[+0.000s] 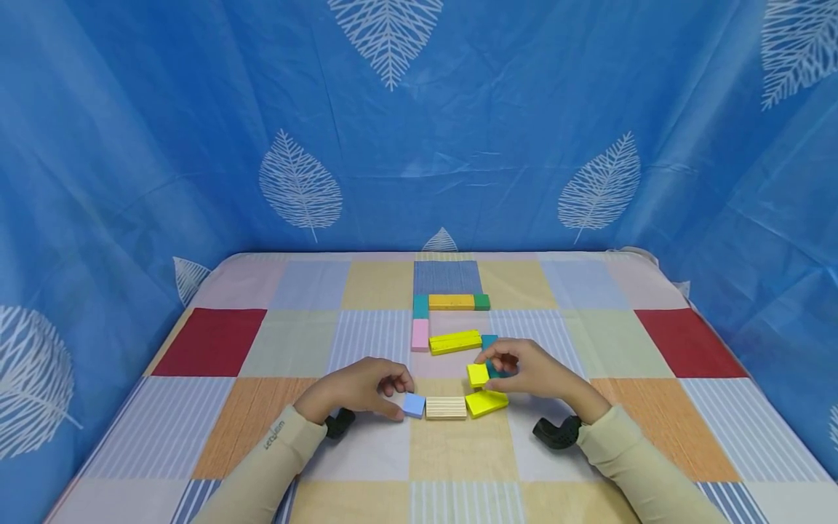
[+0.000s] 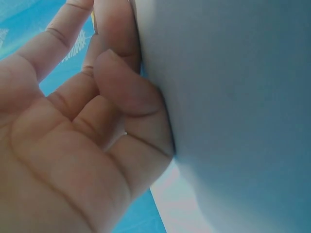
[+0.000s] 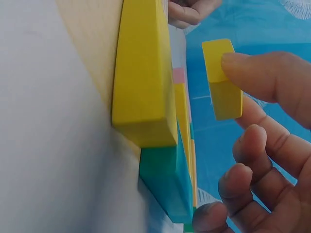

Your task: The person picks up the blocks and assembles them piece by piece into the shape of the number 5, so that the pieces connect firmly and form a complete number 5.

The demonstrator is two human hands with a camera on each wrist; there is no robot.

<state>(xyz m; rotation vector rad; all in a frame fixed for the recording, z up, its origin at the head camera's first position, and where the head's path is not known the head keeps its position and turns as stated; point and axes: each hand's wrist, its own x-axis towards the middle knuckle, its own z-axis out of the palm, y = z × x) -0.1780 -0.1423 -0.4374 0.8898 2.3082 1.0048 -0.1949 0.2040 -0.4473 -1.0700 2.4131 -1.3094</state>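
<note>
My right hand pinches a small yellow block between thumb and index finger. In the right wrist view that yellow block is held up off the table, its other fingers loosely bent. Just below it, in the head view, lies a yellow block, slightly askew beside a ribbed wooden block. A light blue block sits at the wooden one's left end. My left hand rests on the table by the blue block, fingers loosely bent; in the left wrist view no block shows in this hand.
Farther back, a pink block, a teal block, an orange block and a green block join in a bent line. Yellow sticks run from the pink block towards a blue-teal block, partly behind my right hand.
</note>
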